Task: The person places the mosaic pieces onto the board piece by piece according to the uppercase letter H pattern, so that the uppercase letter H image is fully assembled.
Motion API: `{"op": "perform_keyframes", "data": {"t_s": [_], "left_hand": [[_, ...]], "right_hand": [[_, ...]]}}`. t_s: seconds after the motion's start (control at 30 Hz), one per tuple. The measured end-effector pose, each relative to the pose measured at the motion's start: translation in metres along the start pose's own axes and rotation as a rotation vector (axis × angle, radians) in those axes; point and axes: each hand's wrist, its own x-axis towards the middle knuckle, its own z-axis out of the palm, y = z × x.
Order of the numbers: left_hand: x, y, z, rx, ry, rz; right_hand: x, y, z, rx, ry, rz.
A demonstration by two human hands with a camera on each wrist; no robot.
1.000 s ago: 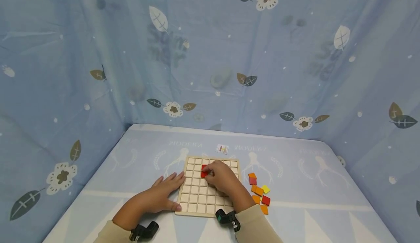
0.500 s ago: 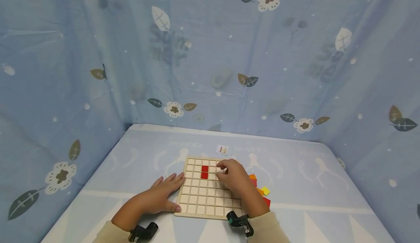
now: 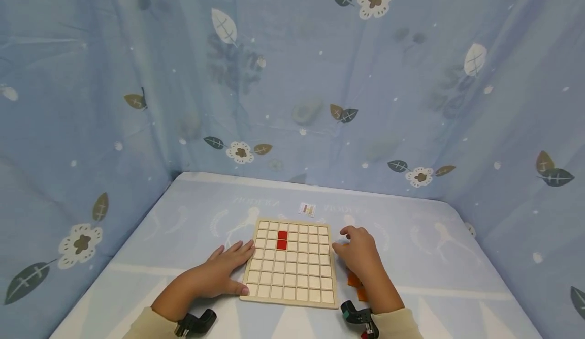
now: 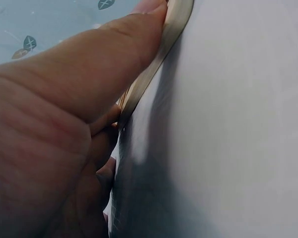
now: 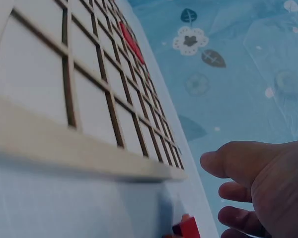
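Note:
A wooden grid board (image 3: 292, 268) lies flat on the table, with two red square tiles (image 3: 282, 240) set one above the other in its upper cells. My left hand (image 3: 219, 275) rests at the board's left side, fingers spread and straight, thumb on its lower left corner. To the right of the board, my right hand (image 3: 361, 250) hovers over the loose tiles with fingers loosely bent and nothing seen between them. Orange tiles (image 3: 354, 280) show partly from under that hand; a red tile (image 5: 189, 228) appears in the right wrist view. Other tiles are hidden by the hand and forearm.
A small printed card (image 3: 307, 209) with coloured marks lies behind the board. A patterned blue curtain (image 3: 292, 74) surrounds the table's back and sides. Black wrist cameras (image 3: 358, 314) sit on both wrists.
My right hand has left the red tiles on the board and moved right, past the board's edge, to above the loose tiles. My left hand has stayed at the board's left side.

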Motion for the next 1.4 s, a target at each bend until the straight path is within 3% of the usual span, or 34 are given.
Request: {"op": "perform_keyframes", "data": {"t_s": [0.2, 0.37, 0.93, 1.2, 1.4], "left_hand": [[0.001, 0.000, 0.000, 0.011, 0.008, -0.022], [0.002, 0.000, 0.000, -0.001, 0.000, -0.004], [0.004, -0.001, 0.001, 0.005, 0.003, 0.001], [0.005, 0.000, -0.001, 0.003, -0.006, 0.016], [0.004, 0.002, 0.000, 0.001, -0.006, -0.007]], "right_hand": [[-0.001, 0.012, -0.001, -0.023, -0.029, 0.056], [-0.004, 0.018, 0.001, -0.015, -0.034, 0.111], [-0.011, 0.026, -0.002, -0.010, -0.102, 0.127], [-0.009, 0.031, -0.003, 0.022, -0.110, 0.153], [-0.008, 0.031, -0.001, 0.030, -0.100, 0.150]]}}
